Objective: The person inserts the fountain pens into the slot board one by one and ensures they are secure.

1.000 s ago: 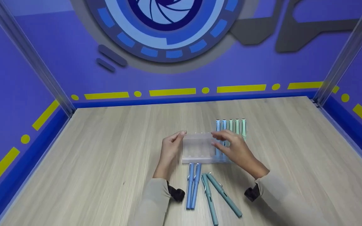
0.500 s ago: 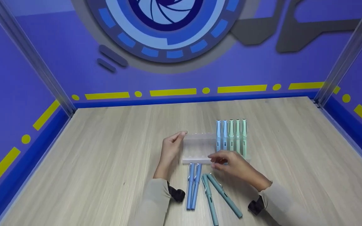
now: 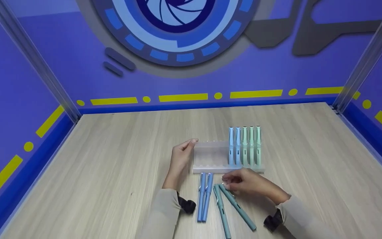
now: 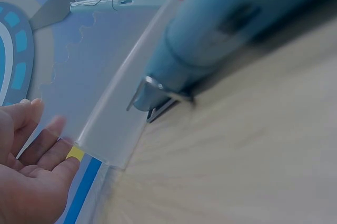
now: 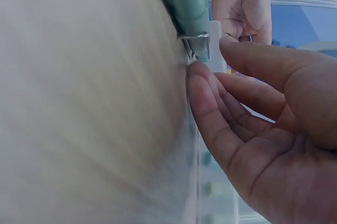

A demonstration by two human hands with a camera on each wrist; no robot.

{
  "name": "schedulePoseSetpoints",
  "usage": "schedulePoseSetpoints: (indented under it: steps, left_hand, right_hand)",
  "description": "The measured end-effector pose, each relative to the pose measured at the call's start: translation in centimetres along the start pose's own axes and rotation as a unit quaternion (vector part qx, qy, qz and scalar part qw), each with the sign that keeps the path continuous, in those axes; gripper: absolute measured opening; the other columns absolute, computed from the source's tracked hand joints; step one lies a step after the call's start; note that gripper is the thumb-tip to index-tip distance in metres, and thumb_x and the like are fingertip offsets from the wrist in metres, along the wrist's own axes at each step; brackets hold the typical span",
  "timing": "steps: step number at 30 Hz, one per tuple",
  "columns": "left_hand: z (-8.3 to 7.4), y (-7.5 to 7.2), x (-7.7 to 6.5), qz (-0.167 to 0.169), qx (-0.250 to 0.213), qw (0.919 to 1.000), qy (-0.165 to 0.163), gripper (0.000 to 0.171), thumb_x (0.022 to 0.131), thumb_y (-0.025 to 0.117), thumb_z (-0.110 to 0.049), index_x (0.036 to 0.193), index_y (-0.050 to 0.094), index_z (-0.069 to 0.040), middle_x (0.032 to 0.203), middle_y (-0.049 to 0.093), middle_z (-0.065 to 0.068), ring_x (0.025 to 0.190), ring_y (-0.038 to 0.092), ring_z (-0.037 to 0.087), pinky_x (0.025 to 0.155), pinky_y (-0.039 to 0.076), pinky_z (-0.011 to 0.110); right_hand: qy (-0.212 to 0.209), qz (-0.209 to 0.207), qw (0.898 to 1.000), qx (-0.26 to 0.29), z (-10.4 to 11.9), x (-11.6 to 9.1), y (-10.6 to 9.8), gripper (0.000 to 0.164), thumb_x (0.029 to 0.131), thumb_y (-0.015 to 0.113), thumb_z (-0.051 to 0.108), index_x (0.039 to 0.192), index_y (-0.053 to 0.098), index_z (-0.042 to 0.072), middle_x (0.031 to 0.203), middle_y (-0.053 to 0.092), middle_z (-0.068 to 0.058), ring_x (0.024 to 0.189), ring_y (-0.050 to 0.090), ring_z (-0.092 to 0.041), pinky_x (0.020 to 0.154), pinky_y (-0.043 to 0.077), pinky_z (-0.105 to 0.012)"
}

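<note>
A clear pen stand (image 3: 211, 156) stands on the table, and my left hand (image 3: 180, 158) pinches its left edge between thumb and fingers. Two light blue pens (image 3: 231, 142) and three light green pens (image 3: 251, 142) are upright in its right part. My right hand (image 3: 249, 182) is low over the table in front of the stand, thumb and fingers spread apart. Its fingertips are right at the clip end of the right-hand teal pen (image 3: 240, 209), as the teal pen (image 5: 187, 3) shows in the right wrist view. Left of it lies another teal pen (image 3: 222, 214).
Two blue pens (image 3: 201, 202) lie side by side between the forearms, clips toward the stand. A wood-grain table (image 3: 111, 166) is enclosed by blue printed walls (image 3: 191, 79) at the back and sides.
My right hand has come down from the stand's face toward the person, to the clip end of the right teal pen. The left hand and the stand stay where they were.
</note>
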State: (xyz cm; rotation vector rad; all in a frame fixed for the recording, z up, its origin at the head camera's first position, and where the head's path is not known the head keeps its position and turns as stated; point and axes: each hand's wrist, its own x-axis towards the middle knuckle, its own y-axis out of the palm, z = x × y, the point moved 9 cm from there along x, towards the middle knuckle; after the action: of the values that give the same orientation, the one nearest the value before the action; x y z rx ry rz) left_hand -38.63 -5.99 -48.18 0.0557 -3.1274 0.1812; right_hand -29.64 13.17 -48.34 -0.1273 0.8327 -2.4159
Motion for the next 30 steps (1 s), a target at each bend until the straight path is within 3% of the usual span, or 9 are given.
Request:
schedulePoseSetpoints:
  steps: [8,18,30]
  left_hand:
    - [0.0,0.0,0.1,-0.003,-0.006,1.0000,-0.004,0.035,0.096,0.057,-0.034,0.117,0.068,-0.009,0.128,0.065,0.007,0.128,0.055,0.024,0.110,0.043,0.036]
    - [-0.2,0.0,-0.2,-0.002,0.003,1.0000,0.005,0.034,0.097,0.057,-0.034,0.118,0.069,-0.010,0.128,0.064,0.007,0.128,0.054,0.024,0.111,0.043,0.037]
    - [0.2,0.0,-0.1,-0.003,0.001,0.9998,-0.019,0.034,0.096,0.056,-0.036,0.118,0.068,-0.013,0.129,0.064,0.005,0.129,0.054,0.022,0.111,0.042,0.035]
  right_hand:
    - [0.023,0.018,1.000,0.008,-0.1,0.1,0.4,0.031,0.090,0.066,0.017,0.116,0.066,-0.001,0.103,0.070,-0.008,0.080,0.056,-0.013,0.064,0.048,-0.017]
    - [0.006,0.026,1.000,0.010,0.6,0.4,0.9,0.033,0.087,0.069,0.014,0.115,0.066,-0.003,0.081,0.062,0.001,0.067,0.050,-0.006,0.056,0.043,-0.016]
    - [-0.003,0.023,1.000,-0.007,1.3,0.6,1.3,0.033,0.085,0.073,0.021,0.112,0.069,0.004,0.075,0.060,0.003,0.064,0.049,-0.004,0.054,0.042,-0.016]
